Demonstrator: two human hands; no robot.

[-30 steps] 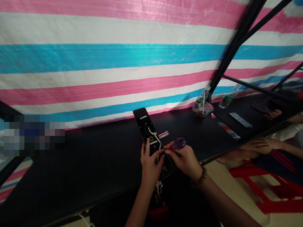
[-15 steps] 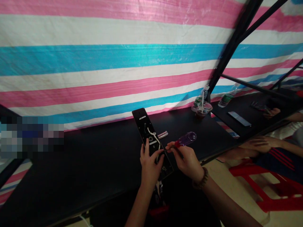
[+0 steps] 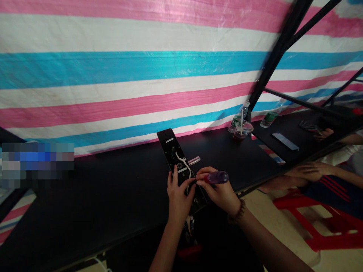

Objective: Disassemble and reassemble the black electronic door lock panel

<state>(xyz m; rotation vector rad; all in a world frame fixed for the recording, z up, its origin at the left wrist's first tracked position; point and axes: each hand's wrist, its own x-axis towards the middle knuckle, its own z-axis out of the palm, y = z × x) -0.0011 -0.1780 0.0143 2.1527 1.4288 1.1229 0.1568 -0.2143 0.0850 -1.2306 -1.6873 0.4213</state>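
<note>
A long black door-lock panel [image 3: 173, 151] lies on the black table [image 3: 99, 196], its inside face up with a white wire across it. My left hand [image 3: 178, 196] rests on the panel's near part, fingers pressing it down. My right hand [image 3: 218, 190] is closed round a screwdriver with a purple see-through handle [image 3: 217, 177], held low and level, its tip pointing at the panel beside my left fingers. A small silver metal part [image 3: 194, 160] lies on the table just right of the panel.
A striped pink, white and blue tarp hangs behind the table. A plastic cup with a straw [image 3: 242, 130] and bottles [image 3: 268, 118] stand at the back right by a black post. Another person's hands [image 3: 307, 170] rest on the right, above a red stool [image 3: 320, 223].
My right hand has lowered the screwdriver from a raised tilt to nearly level and brought it closer to the panel. My left hand has stayed on the panel.
</note>
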